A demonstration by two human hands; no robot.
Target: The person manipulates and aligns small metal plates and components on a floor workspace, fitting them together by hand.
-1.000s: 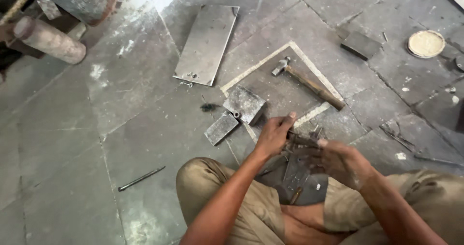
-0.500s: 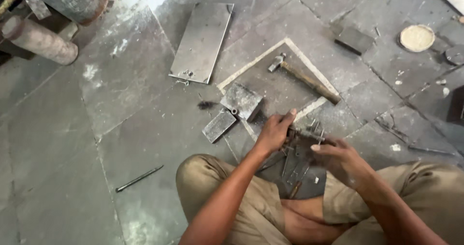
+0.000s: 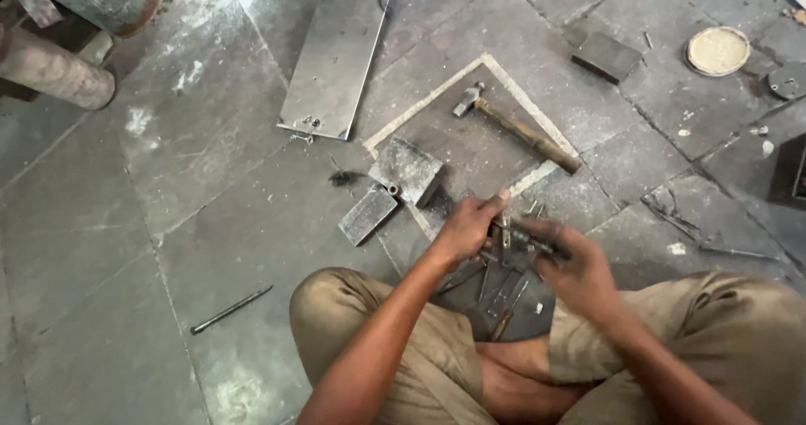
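Note:
I sit cross-legged on a stone floor. My left hand (image 3: 466, 228) and my right hand (image 3: 575, 270) meet over a dark metal plate (image 3: 512, 307) in front of my knees. Both grip a small dark metal piece (image 3: 519, 236) between them. Thin rods and small tools lie on the plate under my hands. A hammer (image 3: 514, 127) with a wooden handle lies just beyond, inside a pale square outline on the floor. What exactly the small piece is stays unclear.
Two grey metal blocks (image 3: 395, 186) lie left of my hands. A long flat steel sheet (image 3: 336, 60) lies farther off. A thin rod (image 3: 231, 309) rests at the left. A round lid (image 3: 718, 50), a dark block (image 3: 606, 56) and a thick cylinder (image 3: 54, 77) lie around.
My hands have stayed together on the small metal piece, shifting slightly. The view has drifted a little, so the floor items sit somewhat higher and to the left.

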